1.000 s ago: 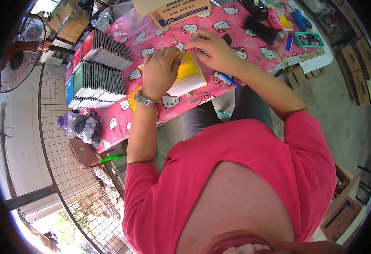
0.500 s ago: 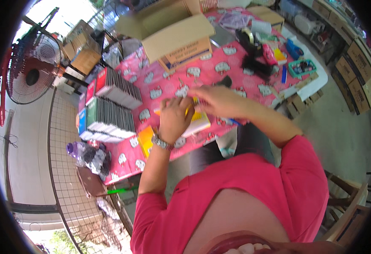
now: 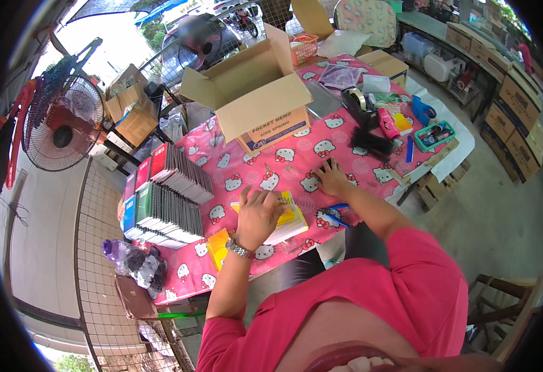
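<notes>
My left hand [image 3: 258, 216], with a metal-banded watch at the wrist, has its fingers curled on a small stack of yellow-covered notebooks [image 3: 293, 224]; the palm hides part of the covers. My right hand [image 3: 334, 180] lies flat on the pink patterned tablecloth [image 3: 284, 170], fingers spread and holding nothing. Between that forearm and the notebooks sit blue-handled pliers [image 3: 336, 214]. Left of my left wrist, near the table's front edge, is another yellow spiral notebook [image 3: 217, 249].
Tall stacks of spiral notebooks [image 3: 169, 214] stand at the left. An open cardboard box [image 3: 265, 127] stands at the back. A tape dispenser [image 3: 357, 102], black bristly bundle [image 3: 370, 144], pink case [image 3: 388, 123] and teal basket [image 3: 436, 135] lie at the right. A fan [image 3: 62, 133] stands far left.
My right hand has left my left hand's side and moved right, onto the tablecloth. My left hand stays at the yellow notebooks. The view has tilted up, showing more of the background.
</notes>
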The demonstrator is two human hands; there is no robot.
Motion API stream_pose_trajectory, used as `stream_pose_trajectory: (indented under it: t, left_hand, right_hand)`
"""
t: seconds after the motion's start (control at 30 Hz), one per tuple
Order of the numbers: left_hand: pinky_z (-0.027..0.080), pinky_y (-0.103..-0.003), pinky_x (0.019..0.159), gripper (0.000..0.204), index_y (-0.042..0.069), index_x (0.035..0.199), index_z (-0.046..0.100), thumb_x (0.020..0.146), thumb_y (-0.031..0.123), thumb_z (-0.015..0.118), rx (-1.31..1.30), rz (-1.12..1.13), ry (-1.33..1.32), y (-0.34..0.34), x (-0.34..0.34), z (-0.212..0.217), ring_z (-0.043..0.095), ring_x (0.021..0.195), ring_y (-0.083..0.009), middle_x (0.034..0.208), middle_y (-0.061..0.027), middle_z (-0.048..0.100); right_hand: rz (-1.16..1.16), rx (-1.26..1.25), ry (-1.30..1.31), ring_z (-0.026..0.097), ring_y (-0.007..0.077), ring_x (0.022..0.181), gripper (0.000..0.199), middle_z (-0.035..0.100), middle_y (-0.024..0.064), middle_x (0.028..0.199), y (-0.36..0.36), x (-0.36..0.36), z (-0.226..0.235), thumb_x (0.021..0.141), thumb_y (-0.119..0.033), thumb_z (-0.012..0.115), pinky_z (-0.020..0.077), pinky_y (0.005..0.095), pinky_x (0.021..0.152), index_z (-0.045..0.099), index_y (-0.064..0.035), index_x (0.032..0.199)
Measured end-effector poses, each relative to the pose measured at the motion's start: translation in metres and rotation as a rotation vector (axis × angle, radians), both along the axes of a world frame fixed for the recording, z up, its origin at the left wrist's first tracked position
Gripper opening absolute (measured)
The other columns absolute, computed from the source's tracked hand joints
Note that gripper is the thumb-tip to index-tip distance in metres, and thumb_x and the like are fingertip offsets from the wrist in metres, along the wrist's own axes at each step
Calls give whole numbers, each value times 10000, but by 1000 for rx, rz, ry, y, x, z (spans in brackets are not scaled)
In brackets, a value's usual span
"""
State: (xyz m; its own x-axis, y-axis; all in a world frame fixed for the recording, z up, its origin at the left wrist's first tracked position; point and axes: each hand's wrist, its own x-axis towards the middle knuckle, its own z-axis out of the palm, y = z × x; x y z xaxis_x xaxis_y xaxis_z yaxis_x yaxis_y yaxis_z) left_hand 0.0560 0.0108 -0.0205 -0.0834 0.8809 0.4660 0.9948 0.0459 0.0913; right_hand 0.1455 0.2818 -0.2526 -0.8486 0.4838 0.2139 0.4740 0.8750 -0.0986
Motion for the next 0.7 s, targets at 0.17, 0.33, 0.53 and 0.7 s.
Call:
stream_pose_trajectory:
  t: [0.17,0.33,0.53,0.7]
  left_hand:
    - [250,-608,1046,200,112,988,602,861,260,648,-32,36,19,-7,-2,-7,586,1021,-273,960,-47,633]
    - [222,-637,999,271,105,991,613,812,287,705,166,333,119,-15,21,-14,528,1101,-302,989,-62,610]
    - [360,-471,806,355,118,878,653,705,395,794,225,291,-89,-15,9,-26,547,919,-260,879,-36,599]
    - [369,-422,795,439,105,854,651,644,449,824,245,281,-104,-11,1,-29,538,893,-251,868,-43,596]
  right_hand:
    - [134,-704,-177,543,279,1197,531,591,153,1275,4,-17,107,850,-383,634,408,445,993,550,-218,1348]
    - [751,-1554,207,582,158,1094,557,616,78,1216,-52,7,214,841,-309,693,455,296,929,559,-81,1331]
    - [825,-1615,59,551,131,1138,585,588,46,1266,-52,7,222,833,-249,694,437,283,968,526,-49,1357]
    - [759,-1593,-8,555,138,1139,588,591,65,1262,-49,5,219,826,-232,684,442,288,964,521,-51,1362]
